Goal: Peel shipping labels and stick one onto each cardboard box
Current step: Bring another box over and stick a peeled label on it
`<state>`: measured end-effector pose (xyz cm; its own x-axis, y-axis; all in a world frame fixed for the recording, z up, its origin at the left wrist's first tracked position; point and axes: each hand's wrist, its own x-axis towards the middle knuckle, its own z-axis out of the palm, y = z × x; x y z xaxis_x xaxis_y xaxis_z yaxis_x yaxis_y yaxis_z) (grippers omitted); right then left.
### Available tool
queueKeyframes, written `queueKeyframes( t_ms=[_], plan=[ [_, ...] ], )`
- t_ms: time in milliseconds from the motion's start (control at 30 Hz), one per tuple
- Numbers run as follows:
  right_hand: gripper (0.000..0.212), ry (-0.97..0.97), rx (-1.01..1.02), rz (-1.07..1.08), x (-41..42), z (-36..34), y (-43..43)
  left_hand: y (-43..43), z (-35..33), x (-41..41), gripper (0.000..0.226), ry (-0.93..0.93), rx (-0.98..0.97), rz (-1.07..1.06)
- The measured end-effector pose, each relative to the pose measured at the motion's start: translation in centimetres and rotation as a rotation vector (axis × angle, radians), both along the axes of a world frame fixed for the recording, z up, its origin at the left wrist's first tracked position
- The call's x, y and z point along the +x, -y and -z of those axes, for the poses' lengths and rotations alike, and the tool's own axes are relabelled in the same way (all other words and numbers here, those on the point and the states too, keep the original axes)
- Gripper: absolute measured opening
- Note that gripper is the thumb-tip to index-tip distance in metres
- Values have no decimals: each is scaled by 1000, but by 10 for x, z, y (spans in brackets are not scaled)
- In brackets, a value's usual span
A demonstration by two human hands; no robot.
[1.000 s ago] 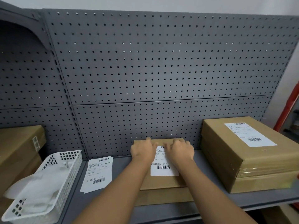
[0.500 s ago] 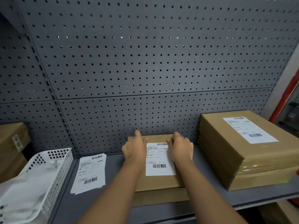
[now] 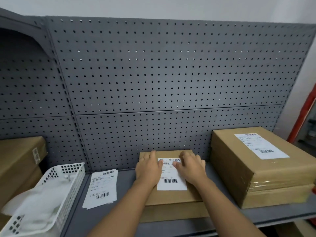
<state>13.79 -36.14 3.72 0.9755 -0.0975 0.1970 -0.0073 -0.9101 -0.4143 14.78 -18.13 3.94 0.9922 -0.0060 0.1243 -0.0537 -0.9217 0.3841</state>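
A flat cardboard box (image 3: 172, 196) lies in the middle of the grey shelf with a white shipping label (image 3: 171, 178) on its top. My left hand (image 3: 148, 169) rests flat on the box at the label's left edge, its thumb on the label's upper part. Opposite it, my right hand (image 3: 192, 167) presses flat on the right edge, fingertips touching the paper. A bigger cardboard box (image 3: 242, 170) to the right carries its own label (image 3: 260, 145). A small stack of loose labels (image 3: 101, 189) lies on the shelf to the left.
A white plastic basket (image 3: 68, 183) holding crumpled white backing paper stands at the front left. Behind it are more brown boxes (image 3: 18, 156). A grey pegboard wall (image 3: 153, 74) backs the shelf (image 3: 119, 219). A red upright (image 3: 302, 120) is at the far right.
Both hands have stayed on the box and shifted slightly over the label, thumbs and fingertips now on its upper part. The head camera tilted, so the whole scene sits lower in view.
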Motion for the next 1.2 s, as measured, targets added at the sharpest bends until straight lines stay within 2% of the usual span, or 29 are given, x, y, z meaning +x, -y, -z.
queueKeyframes(
  t_ms=[67, 133, 200, 300, 433, 533, 633, 700, 767, 900, 1000, 1100, 1200],
  plan=[
    [33, 55, 59, -62, -4, 1, 4, -5, -6, -1, 39, -38, -21, 27],
    [40, 130, 59, -179, -12, 0, 7, -10, -10, -5, 34, -14, -13, 116],
    [43, 164, 6, -321, -16, 2, 6, -11, -12, -13, 36, 65, 46, 295],
    [30, 93, -95, -403, -21, 8, 1, -8, -5, -26, 48, 58, 104, 498],
    [26, 84, -100, -367, -26, 19, 2, -10, 10, -34, 50, 46, 95, 480],
    [24, 11, -12, -353, -27, 8, 0, -8, 9, -31, 46, 29, 76, 470],
    [32, -81, 119, -373, -42, -14, 8, -9, 4, -39, 45, 24, -19, 458],
    [31, -82, 138, -396, -56, -23, 11, -13, -3, -51, 45, 58, -102, 435],
    [34, -88, 106, -391, -70, -29, 8, -16, -7, -63, 44, 97, -96, 419],
    [38, -115, -81, -351, -83, -22, 6, -22, 6, -82, 41, 84, -48, 414],
    [41, -118, -86, -348, -86, -18, 6, -19, 5, -87, 40, 70, -72, 356],
    [42, -148, 83, -378, -87, -19, 15, -16, 0, -89, 42, 58, -42, 352],
    [41, 48, 319, -287, -101, -14, 33, -31, -1, -88, 39, 49, -341, 325]
  ],
)
